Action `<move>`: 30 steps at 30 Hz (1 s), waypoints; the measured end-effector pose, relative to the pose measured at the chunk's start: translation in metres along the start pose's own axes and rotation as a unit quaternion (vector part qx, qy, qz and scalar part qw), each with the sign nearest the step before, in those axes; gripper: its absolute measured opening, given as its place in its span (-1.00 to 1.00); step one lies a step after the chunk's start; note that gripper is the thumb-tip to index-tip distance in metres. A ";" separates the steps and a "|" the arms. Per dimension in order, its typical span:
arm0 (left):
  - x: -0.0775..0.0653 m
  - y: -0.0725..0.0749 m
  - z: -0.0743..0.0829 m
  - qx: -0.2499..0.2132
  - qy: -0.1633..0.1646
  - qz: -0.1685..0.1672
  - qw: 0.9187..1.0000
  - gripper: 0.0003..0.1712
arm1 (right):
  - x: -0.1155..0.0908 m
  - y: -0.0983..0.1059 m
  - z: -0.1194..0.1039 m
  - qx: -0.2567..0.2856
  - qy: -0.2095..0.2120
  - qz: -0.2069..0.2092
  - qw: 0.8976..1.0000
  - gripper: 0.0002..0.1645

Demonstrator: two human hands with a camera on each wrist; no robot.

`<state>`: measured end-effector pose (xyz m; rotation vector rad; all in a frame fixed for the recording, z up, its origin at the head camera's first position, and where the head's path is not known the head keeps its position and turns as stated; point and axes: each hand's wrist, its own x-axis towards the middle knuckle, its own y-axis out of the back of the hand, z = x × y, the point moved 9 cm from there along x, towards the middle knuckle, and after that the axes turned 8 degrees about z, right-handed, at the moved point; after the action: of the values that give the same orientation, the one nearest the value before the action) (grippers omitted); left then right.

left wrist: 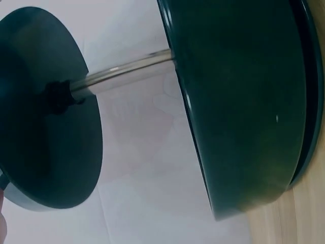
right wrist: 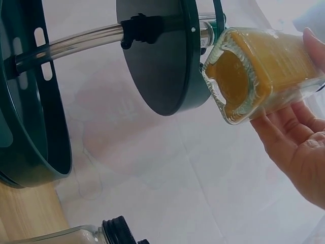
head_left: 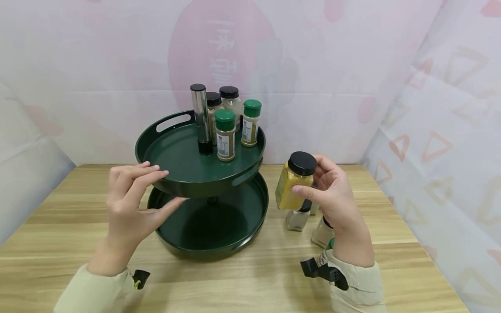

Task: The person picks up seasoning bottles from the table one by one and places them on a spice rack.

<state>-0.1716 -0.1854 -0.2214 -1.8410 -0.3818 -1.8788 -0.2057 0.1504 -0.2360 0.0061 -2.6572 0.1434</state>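
Note:
My right hand [head_left: 332,191] holds a square glass jar of yellow powder [head_left: 294,191] with a black lid, raised beside a two-tier dark green turntable rack. The right wrist view shows the clear base of this yellow jar [right wrist: 274,71], with fingers gripping it farther up. At the front left, my left hand [head_left: 135,202] pinches the upper tray [head_left: 176,163] by its rim, fingers over the edge and thumb underneath. Two green-capped shakers, two black-capped jars [head_left: 231,102] and a steel cylinder with black ends [head_left: 200,115] stand on that tray, toward its back and right.
Below, the lower tray [head_left: 211,230] rests on the wooden table [head_left: 250,278]. Several more jars, among them a small black-capped one [head_left: 296,220], stand under and behind my right wrist. A pale patterned cloth [head_left: 321,65] forms the backdrop.

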 end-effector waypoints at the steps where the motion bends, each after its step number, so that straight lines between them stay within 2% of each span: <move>1: 0.000 -0.001 0.000 0.000 0.000 0.001 1.000 -0.38 | 0.000 0.000 -0.001 -0.002 0.001 0.001 1.000 -0.43; 10: -0.007 -0.002 -0.002 0.008 0.009 -0.005 1.000 -0.36 | 0.000 -0.003 -0.001 -0.023 -0.012 0.014 1.000 -0.43; 15: -0.007 -0.002 -0.005 0.007 0.014 -0.017 1.000 -0.36 | 0.004 -0.008 -0.007 -0.015 -0.013 0.031 0.999 -0.45; 25: -0.007 -0.002 -0.012 0.006 0.035 -0.043 0.998 -0.33 | 0.024 -0.031 -0.027 -0.005 -0.032 0.068 0.997 -0.50; 30: -0.006 -0.002 -0.014 0.006 0.041 -0.055 0.998 -0.32 | 0.038 -0.050 -0.042 0.000 -0.015 0.079 0.997 -0.53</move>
<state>-0.1844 -0.1901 -0.2278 -1.7614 -0.4746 -2.0122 -0.2182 0.1061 -0.1767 -0.2042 -2.6856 0.1961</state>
